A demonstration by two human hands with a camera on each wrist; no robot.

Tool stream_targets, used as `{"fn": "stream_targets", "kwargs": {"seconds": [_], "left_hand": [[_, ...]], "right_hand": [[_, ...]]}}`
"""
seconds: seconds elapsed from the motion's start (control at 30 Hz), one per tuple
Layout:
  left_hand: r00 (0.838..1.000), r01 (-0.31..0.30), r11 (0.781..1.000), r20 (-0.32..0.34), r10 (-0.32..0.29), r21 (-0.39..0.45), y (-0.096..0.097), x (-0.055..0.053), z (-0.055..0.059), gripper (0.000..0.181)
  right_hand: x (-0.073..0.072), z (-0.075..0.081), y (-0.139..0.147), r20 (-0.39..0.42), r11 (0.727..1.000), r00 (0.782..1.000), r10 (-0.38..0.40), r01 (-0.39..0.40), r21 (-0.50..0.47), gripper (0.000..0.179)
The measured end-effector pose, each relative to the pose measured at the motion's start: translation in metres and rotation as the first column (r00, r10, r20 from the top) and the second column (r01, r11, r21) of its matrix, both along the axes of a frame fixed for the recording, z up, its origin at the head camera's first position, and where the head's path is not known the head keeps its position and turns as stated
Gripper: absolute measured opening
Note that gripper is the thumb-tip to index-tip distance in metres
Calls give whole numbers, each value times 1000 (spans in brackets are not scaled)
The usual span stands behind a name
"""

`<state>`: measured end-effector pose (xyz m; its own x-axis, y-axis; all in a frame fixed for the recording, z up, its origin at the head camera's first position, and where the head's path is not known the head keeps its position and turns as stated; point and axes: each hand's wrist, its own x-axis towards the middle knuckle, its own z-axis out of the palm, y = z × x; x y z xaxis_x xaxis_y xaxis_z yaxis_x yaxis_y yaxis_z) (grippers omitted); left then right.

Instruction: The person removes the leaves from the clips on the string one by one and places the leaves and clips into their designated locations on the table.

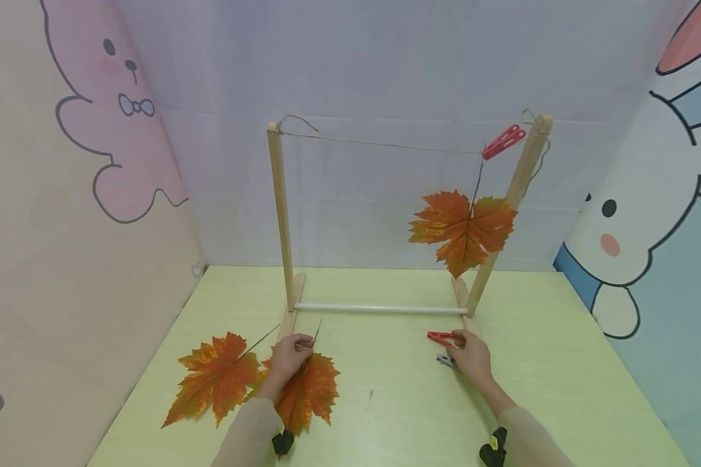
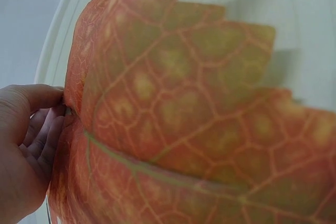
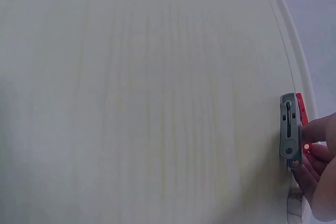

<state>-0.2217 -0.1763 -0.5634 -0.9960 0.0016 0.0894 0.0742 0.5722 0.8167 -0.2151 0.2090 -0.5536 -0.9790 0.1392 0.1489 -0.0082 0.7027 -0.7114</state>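
Note:
My left hand (image 1: 292, 355) pinches an orange artificial maple leaf (image 1: 317, 389) where its thin stem meets the blade, and the stem points up past the fingers. In the left wrist view the veined leaf (image 2: 173, 93) fills most of the picture, with thumb and fingertips at its edge. Over on the right, my right hand (image 1: 473, 357) holds a red clothespin (image 1: 440, 337) between thumb and fingers. A grey clothespin (image 3: 290, 129) lies close beside those fingers on the table. Another maple leaf (image 1: 213, 379) rests left of my left hand, its stem pointing toward the frame.
A wooden frame (image 1: 280, 214) with a white crossbar (image 1: 380, 309) stands at the back of the table (image 1: 397, 415). Between its post tops runs a string (image 1: 380, 143). Near the right post, a red clothespin (image 1: 504, 143) holds a hanging maple leaf (image 1: 464, 230).

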Motion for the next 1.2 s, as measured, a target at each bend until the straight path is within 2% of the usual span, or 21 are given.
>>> {"fn": "stream_targets", "kwargs": {"seconds": [0.13,0.6,0.77,1.07,1.2], "left_hand": [[1000,2,1000,-3,-2,-10,0,0,0,16],[1000,1,1000,-8,-2,-26,1,1,-1,16],[1000,4,998,-25,-6,-56,1,1,2,16],[999,3,990,-45,-9,-138,-1,-3,11,15],[999,5,991,-51,-12,-133,-3,-8,18,16]], "right_hand": [[0,2,0,0,1000,1000,11,-11,22,30],[3,5,2,54,1000,999,-10,11,-7,33],[0,5,3,52,1000,999,15,-15,-8,37],[1,8,5,70,997,996,59,-55,-56,39],[3,11,8,74,996,994,75,-71,-53,40]]}}
